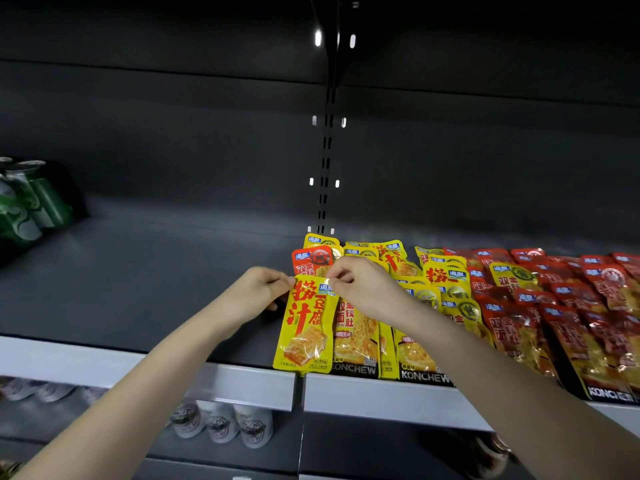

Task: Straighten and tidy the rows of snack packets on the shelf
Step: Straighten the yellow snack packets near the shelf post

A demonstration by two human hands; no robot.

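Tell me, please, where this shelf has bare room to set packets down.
The shelf is bare between the cans and the left hand. Right of the held packet it is crowded: yellow packets, then red packets, overlapping to the front edge.

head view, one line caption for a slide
Left hand and right hand pinch the top corners of a yellow snack packet beside rows of packets on a shelf.

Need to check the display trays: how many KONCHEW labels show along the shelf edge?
3. One KONCHEW label sits just right of the held yellow packet, a second beside it, a third far right below red packets. The right arm may hide more.
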